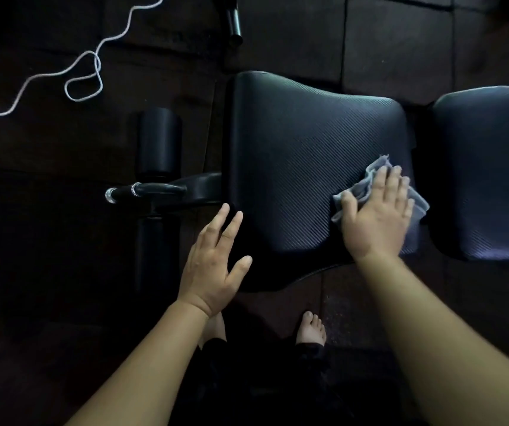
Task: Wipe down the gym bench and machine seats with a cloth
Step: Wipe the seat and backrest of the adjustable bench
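- The right hand (376,210) is laid flat, palm down, with the fingers straight and only slightly parted; nothing is pinched, and the palm is pressed onto a cloth (360,187).
- The cloth is grey, soft and crumpled into folds. It is bunched under the palm and fingers of that hand, and its edges show beyond the fingertips, beside the thumb and past the little finger.
- Under the cloth and hand lies the seat pad (293,155), a black cushion with rounded corners and a fine diagonal ribbed texture. It is widest at the end towards the left hand.
- On the little-finger side of the right hand, across a narrow gap, a second pad (487,167) of the same dark, faintly shiny covering is seen.
- The right forearm is stretched forward, bare to the frame's edge.
- The left hand (213,265) is held open with the fingers spread and relaxed, at the pad's near corner; whether the pad is touched cannot be told.
- Beyond the left fingertips a chrome-tipped bar (124,192) and a matte cylindrical foam roller (158,139) are seen.
- Farther off, a thin white cord (84,75) is looped over the dark tiled floor (394,41).
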